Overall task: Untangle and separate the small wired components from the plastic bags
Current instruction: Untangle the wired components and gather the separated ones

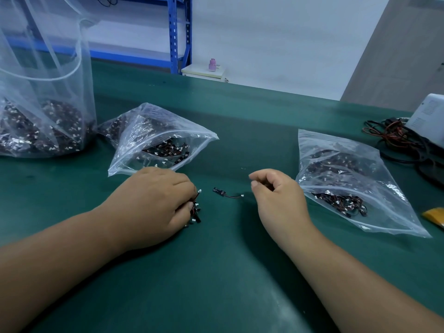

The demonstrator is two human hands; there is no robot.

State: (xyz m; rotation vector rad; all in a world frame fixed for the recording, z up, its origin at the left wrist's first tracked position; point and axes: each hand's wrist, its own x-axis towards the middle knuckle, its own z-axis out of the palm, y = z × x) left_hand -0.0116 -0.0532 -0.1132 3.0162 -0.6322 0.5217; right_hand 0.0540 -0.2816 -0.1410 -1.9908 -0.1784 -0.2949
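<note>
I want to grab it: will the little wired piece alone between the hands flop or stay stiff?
Probably floppy: the lone wired piece has a thin, curved wire likely to dangle. It looks tiny, so probably light. Its flat black end seems unlikely to roll.

Three clear bags of wired components are lying out: one tall bag (48, 97), one left zip bag (153, 131) and one right zip bag (348, 169). One loose wired component (221, 192) is lying between two hands, the left hand (153, 200) and the right hand (278, 195). One tangled bunch (195, 209) is poking out under the left.
</note>
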